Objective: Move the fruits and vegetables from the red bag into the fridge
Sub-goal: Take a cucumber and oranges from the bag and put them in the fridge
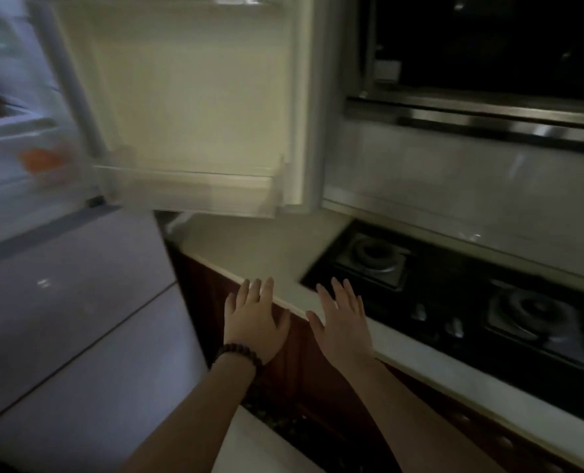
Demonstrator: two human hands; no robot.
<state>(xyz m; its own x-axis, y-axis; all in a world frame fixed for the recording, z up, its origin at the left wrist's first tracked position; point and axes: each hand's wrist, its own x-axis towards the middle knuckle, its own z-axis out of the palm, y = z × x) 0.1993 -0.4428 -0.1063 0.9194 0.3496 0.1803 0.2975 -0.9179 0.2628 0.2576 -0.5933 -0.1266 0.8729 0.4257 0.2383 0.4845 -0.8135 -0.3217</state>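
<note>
- Dim kitchen, pale counter (249, 254) over dark wood cabinets (304, 370).
- Black gas hob (454, 302) set into it.
- Steel range hood (488, 114) above.
- Pale tiled floor (266, 445).

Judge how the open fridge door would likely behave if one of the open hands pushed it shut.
The fridge door would probably swing stiffly as one rigid panel, since it looks like a solid slab. It may feel fairly light, because its lower door shelf appears empty. Both the left hand and right hand are free to push.
</note>
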